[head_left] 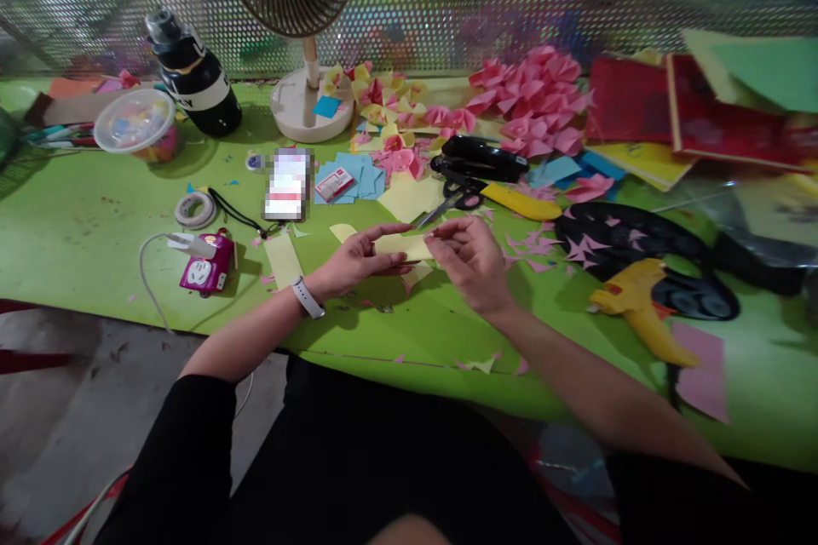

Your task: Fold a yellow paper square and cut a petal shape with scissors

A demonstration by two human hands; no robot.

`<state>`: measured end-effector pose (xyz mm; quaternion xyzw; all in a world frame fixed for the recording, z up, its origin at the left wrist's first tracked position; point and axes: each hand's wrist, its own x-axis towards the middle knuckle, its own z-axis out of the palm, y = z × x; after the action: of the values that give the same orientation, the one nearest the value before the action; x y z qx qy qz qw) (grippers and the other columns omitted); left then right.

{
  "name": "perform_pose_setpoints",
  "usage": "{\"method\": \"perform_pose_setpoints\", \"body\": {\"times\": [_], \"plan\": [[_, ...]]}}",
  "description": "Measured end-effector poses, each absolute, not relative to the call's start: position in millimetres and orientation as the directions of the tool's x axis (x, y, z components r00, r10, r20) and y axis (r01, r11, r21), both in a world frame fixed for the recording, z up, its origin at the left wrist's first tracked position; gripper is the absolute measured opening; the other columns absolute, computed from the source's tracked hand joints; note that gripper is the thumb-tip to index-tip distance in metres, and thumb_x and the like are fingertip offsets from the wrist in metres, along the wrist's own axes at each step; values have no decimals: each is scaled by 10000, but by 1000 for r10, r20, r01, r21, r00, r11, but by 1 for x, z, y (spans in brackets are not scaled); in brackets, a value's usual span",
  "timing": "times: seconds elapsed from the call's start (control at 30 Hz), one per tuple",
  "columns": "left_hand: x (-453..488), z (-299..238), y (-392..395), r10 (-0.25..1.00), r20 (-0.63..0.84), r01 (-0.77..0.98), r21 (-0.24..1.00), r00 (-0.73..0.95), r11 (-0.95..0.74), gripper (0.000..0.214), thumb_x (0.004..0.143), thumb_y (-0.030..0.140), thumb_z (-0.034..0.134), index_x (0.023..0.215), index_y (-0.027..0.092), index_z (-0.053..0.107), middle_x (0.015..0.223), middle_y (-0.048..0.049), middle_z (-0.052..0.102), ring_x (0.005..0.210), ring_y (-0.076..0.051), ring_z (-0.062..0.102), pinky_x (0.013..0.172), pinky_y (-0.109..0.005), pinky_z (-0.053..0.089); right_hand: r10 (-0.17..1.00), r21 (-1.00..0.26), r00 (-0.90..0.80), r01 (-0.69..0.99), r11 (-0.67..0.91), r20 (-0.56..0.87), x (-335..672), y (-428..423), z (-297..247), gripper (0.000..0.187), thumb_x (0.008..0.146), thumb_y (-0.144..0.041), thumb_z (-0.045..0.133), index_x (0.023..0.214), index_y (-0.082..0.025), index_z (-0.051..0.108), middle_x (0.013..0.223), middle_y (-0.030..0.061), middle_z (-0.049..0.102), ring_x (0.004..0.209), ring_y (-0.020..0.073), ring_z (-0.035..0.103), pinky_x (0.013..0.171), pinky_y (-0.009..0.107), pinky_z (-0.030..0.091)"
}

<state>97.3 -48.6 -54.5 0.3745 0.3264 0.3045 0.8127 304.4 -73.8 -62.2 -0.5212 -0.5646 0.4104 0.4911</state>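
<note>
A narrow strip of pale yellow paper (pixel 404 248) is held level above the table's front part. My left hand (pixel 358 262) grips its left end between thumb and fingers. At the other end, my right hand (pixel 469 260) pinches the paper's corner with thumb and forefinger. Just beyond the strip lie scissors (pixel 451 203) with dark handles, beside a larger yellow paper piece (pixel 409 196). Another yellow paper strip (pixel 282 260) rests on the table left of my left wrist. Pink scraps (pixel 533 249) are scattered to the right of my right hand.
A yellow glue gun (pixel 630 298) and black palette-like tray (pixel 613 230) lie right. Behind are a black stapler (pixel 479 157), pink paper flowers (pixel 537 98) and a fan (pixel 310 115). Left stand a purple power socket (pixel 208 264), tape roll (pixel 195 209), phone (pixel 287 185) and black bottle (pixel 201 89).
</note>
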Motion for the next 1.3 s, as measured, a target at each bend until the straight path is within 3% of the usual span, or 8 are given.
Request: {"method": "perform_pose_setpoints", "body": {"times": [0.17, 0.4, 0.57, 0.73, 1.0, 1.17, 1.3], "plan": [[98, -53, -48, 745, -303, -216, 832, 595, 511, 649, 824, 167, 806, 1426, 152, 563, 990, -84, 778, 888, -149, 764, 956, -337, 591, 995, -976, -65, 204, 82, 71, 307, -73, -63, 302, 876, -525, 698, 886, -247, 583, 744, 1, 613, 584, 143, 551, 461, 272, 464], [98, -55, -48, 765, -268, -186, 875, 585, 448, 625, 813, 226, 825, 1366, 98, 564, 931, -96, 785, 890, -180, 777, 931, -343, 604, 988, -965, -25, 214, 154, 152, 304, -73, -60, 267, 851, -474, 734, 818, -234, 620, 749, 6, 630, 620, 152, 566, 522, 303, 505], [96, -54, -47, 792, -221, -106, 935, 570, 337, 641, 845, 241, 793, 1400, 96, 507, 893, -104, 784, 870, -194, 781, 862, -332, 619, 993, -983, -113, 178, 44, 24, 307, -72, -58, 327, 831, -523, 751, 760, -245, 594, 641, -21, 587, 507, 121, 496, 410, 260, 422], [96, -52, -47, 785, -213, -74, 947, 582, 312, 693, 841, 258, 794, 1437, 117, 470, 866, -101, 780, 832, -207, 783, 777, -304, 618, 942, -981, -315, 183, -57, -113, 311, -73, -60, 322, 851, -540, 736, 809, -230, 657, 671, 17, 677, 511, 131, 568, 386, 261, 435], [91, -49, -42, 800, -218, -93, 942, 560, 322, 728, 841, 250, 796, 1471, 119, 454, 853, -86, 766, 858, -209, 781, 836, -327, 623, 930, -976, -342, 210, -62, -133, 321, -66, -51, 379, 841, -557, 757, 755, -202, 653, 635, 1, 663, 527, 113, 611, 471, 239, 510], [89, -46, -42, 818, -239, 41, 966, 523, 256, 821, 726, 275, 894, 1451, 161, 525, 772, -28, 739, 743, -191, 754, 742, -296, 621, 929, -974, -352, 221, -38, -116, 319, -68, -54, 404, 851, -581, 735, 751, -201, 642, 629, -5, 645, 514, 107, 595, 443, 224, 477], [90, -47, -44, 800, -251, -11, 952, 545, 306, 830, 739, 255, 879, 1464, 134, 494, 887, -77, 773, 803, -196, 765, 786, -312, 622, 928, -972, -359, 233, -14, -99, 317, -71, -57, 391, 856, -576, 731, 754, -212, 631, 637, -3, 646, 527, 124, 604, 443, 244, 489]]}}
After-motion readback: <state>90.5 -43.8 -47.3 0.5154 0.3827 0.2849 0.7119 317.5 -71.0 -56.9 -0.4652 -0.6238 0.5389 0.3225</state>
